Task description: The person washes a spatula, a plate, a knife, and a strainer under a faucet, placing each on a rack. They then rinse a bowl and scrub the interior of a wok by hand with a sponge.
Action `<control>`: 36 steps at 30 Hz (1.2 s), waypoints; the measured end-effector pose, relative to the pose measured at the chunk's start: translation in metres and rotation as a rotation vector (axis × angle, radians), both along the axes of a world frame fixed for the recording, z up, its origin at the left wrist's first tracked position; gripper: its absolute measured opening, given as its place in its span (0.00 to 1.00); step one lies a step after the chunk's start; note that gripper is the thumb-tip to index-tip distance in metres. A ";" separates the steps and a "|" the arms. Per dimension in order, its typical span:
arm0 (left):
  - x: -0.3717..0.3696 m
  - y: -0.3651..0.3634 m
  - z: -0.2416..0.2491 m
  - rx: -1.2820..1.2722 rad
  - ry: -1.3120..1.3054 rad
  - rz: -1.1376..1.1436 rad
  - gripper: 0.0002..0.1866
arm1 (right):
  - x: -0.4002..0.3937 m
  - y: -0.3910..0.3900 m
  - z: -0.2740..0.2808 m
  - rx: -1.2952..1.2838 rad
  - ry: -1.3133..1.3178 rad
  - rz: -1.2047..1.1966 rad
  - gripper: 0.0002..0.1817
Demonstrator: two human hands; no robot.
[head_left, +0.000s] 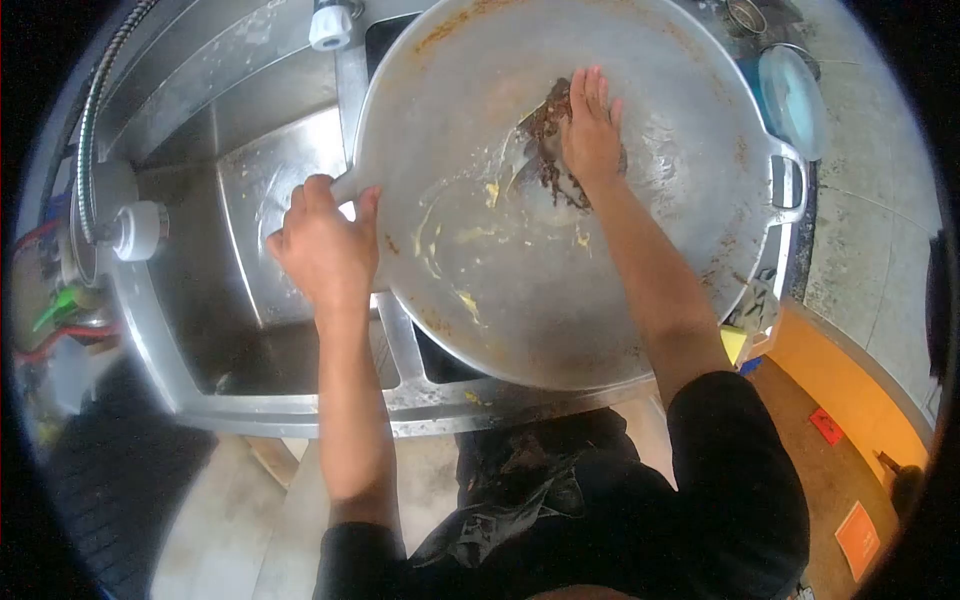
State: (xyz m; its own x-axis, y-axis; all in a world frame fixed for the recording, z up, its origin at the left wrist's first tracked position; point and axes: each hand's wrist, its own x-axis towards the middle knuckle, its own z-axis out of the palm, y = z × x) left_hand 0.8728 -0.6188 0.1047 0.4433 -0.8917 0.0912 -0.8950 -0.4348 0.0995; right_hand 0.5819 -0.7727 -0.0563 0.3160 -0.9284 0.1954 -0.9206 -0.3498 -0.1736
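A wide, round metal wok [480, 300] lies over the sink, with rust-coloured stains along its rim and pale yellow scraps and wet streaks inside. At its left side my left hand [328, 240] is closed round the loop handle, fingers over the far part and thumb near the rim. My right hand [592, 135] lies flat inside the wok, fingers stretched out, palm pressing on a ragged dark brown mass [553, 145] that looks like a worn scrubber or cloth. Part of that mass is hidden under the palm.
Left of the wok is a steel sink basin [285, 200], with a white-tipped tap [330, 28] behind and a hose with a white fitting [138, 230] alongside. A second wok handle [788, 182] juts out right, near a blue-green container [790, 100]. An orange panel [850, 365] stands lower right.
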 end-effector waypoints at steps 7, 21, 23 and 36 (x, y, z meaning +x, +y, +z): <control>-0.004 -0.001 0.005 0.033 0.011 0.030 0.26 | -0.003 0.032 0.007 0.124 -0.085 0.074 0.40; -0.006 -0.001 0.006 0.022 -0.009 0.028 0.22 | -0.073 0.048 0.024 0.229 0.026 0.114 0.36; -0.007 -0.001 0.008 0.068 0.003 0.039 0.25 | -0.070 0.056 0.016 0.257 0.028 0.094 0.36; -0.007 -0.004 0.003 0.092 -0.031 0.059 0.25 | -0.046 0.082 0.004 0.231 -0.194 0.055 0.34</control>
State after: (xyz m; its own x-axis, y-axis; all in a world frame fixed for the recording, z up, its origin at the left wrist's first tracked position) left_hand 0.8657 -0.6228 0.1079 0.4938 -0.8692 0.0245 -0.8695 -0.4931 0.0295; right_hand 0.5361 -0.6909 -0.0520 0.3447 -0.9377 0.0430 -0.8431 -0.3294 -0.4250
